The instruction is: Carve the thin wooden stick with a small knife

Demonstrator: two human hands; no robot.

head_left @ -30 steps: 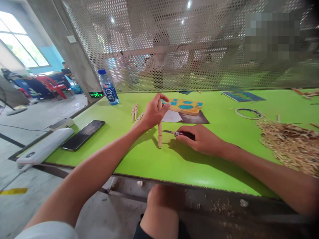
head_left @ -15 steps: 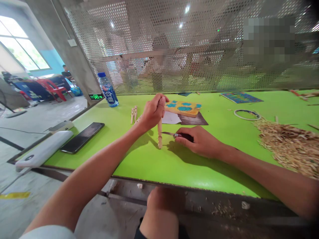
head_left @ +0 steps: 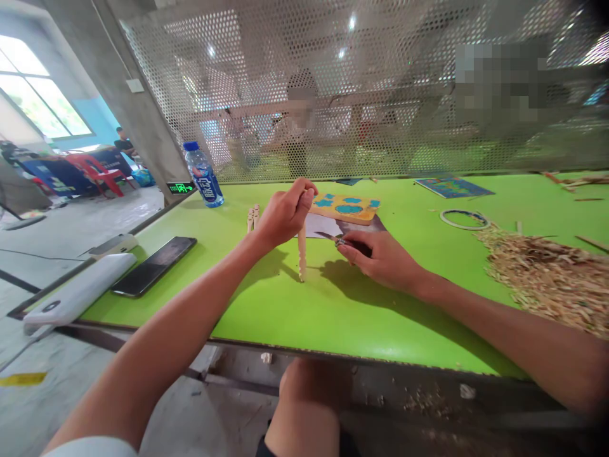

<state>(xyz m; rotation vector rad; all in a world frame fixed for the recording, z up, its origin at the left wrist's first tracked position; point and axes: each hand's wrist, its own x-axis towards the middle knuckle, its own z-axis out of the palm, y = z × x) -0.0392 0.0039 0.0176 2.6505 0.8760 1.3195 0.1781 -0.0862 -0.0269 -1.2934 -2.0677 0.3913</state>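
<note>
Nearest to us, a bare knee (head_left: 309, 406) shows below the edge of the green counter (head_left: 295, 317). Above it, the left hand (head_left: 285, 212) is closed around the top of a carved wooden stick (head_left: 301, 257). The stick stands upright with its lower end on the counter, directly beneath the fist. Just to its right we see the right hand (head_left: 380, 257) resting low on the counter, gripping a small knife (head_left: 328, 237). The blade points left and ends just short of the stick.

On the left edge lie a dark phone (head_left: 155, 265) and a white power bank (head_left: 78, 295). A heap of wood shavings (head_left: 547, 279) spreads on the right. Behind the left hand we see more carved sticks (head_left: 252, 219), then a painted board (head_left: 346, 207), a thin ring (head_left: 464, 219) and a water bottle (head_left: 202, 178) by the perforated screen (head_left: 380, 95).
</note>
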